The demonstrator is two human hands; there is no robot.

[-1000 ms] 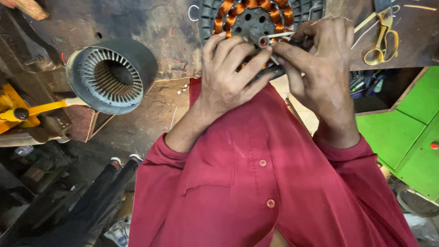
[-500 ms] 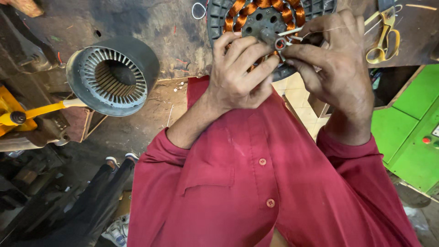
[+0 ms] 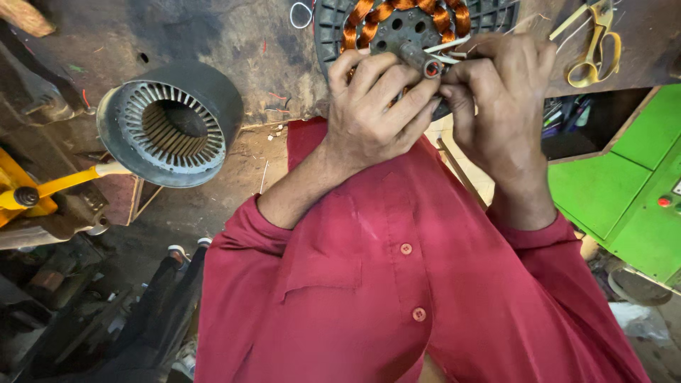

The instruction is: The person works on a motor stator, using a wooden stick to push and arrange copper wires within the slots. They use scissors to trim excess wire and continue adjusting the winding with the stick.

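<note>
1. The left hand (image 3: 376, 106) and right hand (image 3: 500, 99) have stayed closed on the copper-wound ceiling fan stator (image 3: 404, 32) at the workbench's (image 3: 234, 50) near edge.
2. Over the last second the fingers shifted only slightly around its centre shaft (image 3: 425, 64).
3. The empty motor stator (image 3: 167, 124) and yellow scissors (image 3: 596, 42) lie untouched.

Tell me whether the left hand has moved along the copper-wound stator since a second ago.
No. The left hand grips the same lower edge of the stator, fingers beside its central shaft; only the camera view shifted.
</note>
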